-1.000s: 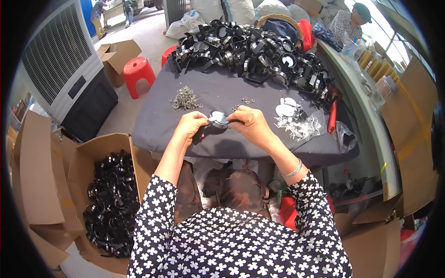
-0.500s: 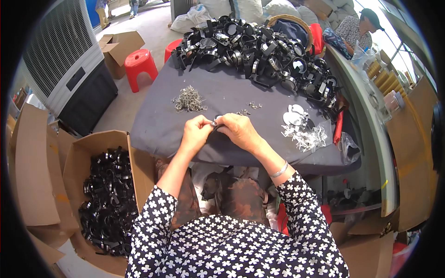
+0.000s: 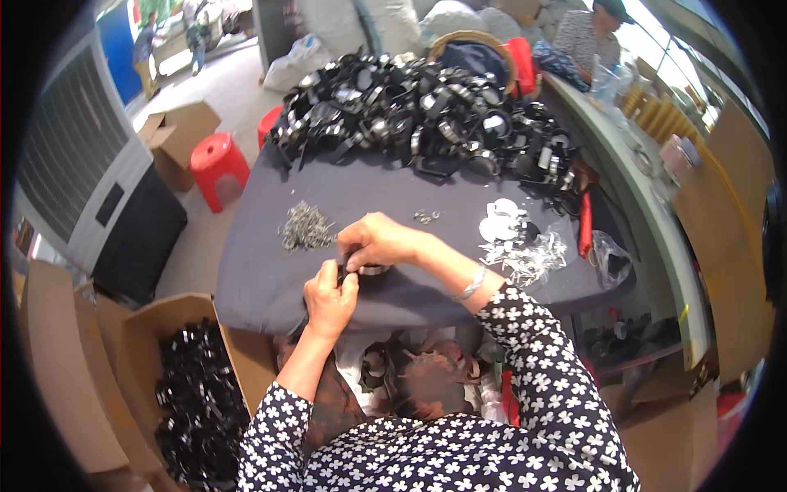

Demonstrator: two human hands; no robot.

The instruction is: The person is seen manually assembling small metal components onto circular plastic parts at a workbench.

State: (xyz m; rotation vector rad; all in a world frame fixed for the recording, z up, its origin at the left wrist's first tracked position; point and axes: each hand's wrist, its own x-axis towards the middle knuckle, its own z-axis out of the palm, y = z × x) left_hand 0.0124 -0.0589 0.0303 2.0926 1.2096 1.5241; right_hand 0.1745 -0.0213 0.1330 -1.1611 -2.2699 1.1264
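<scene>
The left hand (image 3: 329,302) pinches the strap of a black wristwatch (image 3: 375,270) over the worktop (image 3: 266,283)'s near side, the right hand (image 3: 373,239) pinching just above. Fine work here seems to call for a steady strap and light fingertips; the joint itself is hidden.

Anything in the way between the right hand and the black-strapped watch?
Nothing visible. The right hand has its fingers at the black-strapped watch, beside the left hand; they hide the exact contact. The small metal pieces lie beyond, not between.
</scene>
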